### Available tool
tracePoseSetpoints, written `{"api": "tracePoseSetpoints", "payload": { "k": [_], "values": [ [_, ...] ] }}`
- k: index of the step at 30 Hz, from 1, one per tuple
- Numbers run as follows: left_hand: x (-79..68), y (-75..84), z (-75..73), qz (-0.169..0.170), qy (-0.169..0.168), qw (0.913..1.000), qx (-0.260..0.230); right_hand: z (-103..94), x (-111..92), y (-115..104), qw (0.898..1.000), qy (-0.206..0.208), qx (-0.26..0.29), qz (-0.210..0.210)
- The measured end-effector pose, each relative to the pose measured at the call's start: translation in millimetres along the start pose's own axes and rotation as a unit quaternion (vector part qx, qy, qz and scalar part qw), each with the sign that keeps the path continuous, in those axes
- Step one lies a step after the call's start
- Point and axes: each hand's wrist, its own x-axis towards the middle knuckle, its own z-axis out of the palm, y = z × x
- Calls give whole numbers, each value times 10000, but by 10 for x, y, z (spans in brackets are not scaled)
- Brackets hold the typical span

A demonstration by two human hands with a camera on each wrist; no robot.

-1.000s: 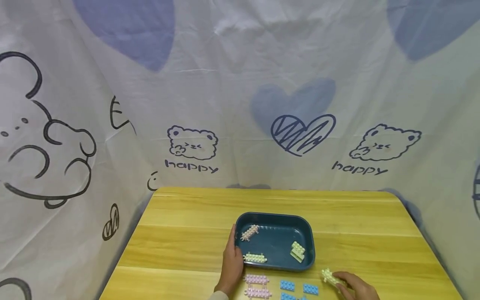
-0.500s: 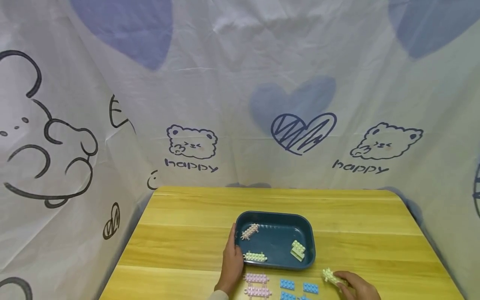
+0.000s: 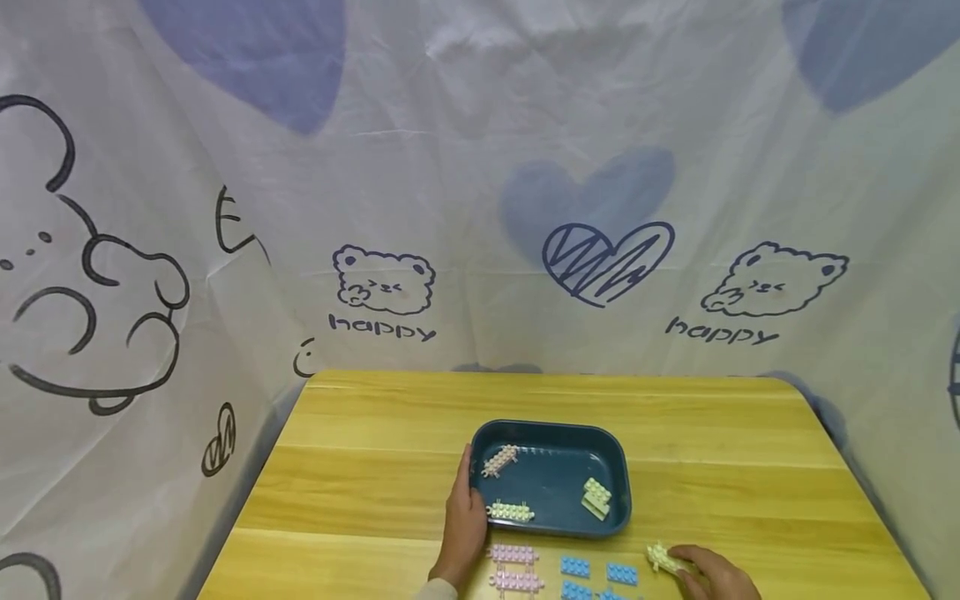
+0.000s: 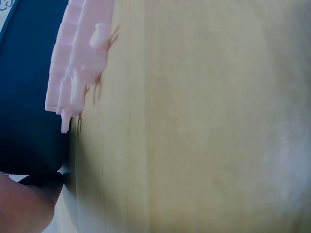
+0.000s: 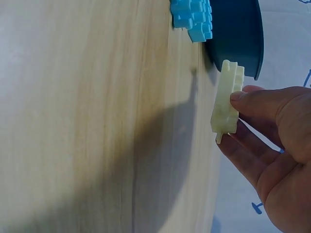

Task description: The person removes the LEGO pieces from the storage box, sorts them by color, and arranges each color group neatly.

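A dark teal tray [image 3: 551, 475] stands on the table. My left hand [image 3: 463, 529] lies along its left wall with straight fingers, the thumb [image 4: 24, 201] against the near left corner. The far side of those fingers is partly hidden. Off the tray's near right corner, my right hand [image 3: 716, 575] pinches a pale yellow-green building brick [image 5: 226, 99] between thumb and fingers, held above the table. In the tray lie a light pink brick [image 3: 500, 461], a pale green studded brick [image 3: 511, 512] and two pale green bricks [image 3: 596, 497] close together at the right.
Two pink bricks [image 3: 514, 553] lie before the tray, one behind the other. Right of them sit several blue bricks [image 3: 575, 567], some cut off by the lower frame edge. A printed cloth [image 3: 480, 167] hangs behind the wooden table [image 3: 360, 467].
The view tilts slightly. My right hand turns the yellow-green brick a little, staying in about the same place; my left hand keeps its place at the tray.
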Motion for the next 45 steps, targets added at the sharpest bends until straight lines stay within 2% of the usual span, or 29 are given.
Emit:
{"api": "tracePoseSetpoints", "payload": {
  "k": [7, 15, 23, 29, 39, 45],
  "values": [
    [-6, -1, -43, -104, 87, 9999, 11, -27, 54, -44, 9972, -634, 16, 390],
    [-13, 16, -61, -71, 164, 9998, -30, -47, 97, -84, 9958, -810, -3, 417],
    [-23, 35, -49, 39, 271, 9996, 43, -88, 146, -83, 9849, -1505, 127, 845],
    [-22, 43, -45, -35, 228, 9997, 28, -86, 151, -71, 9801, -1713, 165, 994],
    [-16, 35, -36, -53, 122, 9999, -33, -68, 146, -41, 9749, -1885, 281, 1147],
    [-16, 36, -31, -56, 99, 9999, -18, -65, 134, 59, 9688, -2222, 748, 808]
  ]
}}
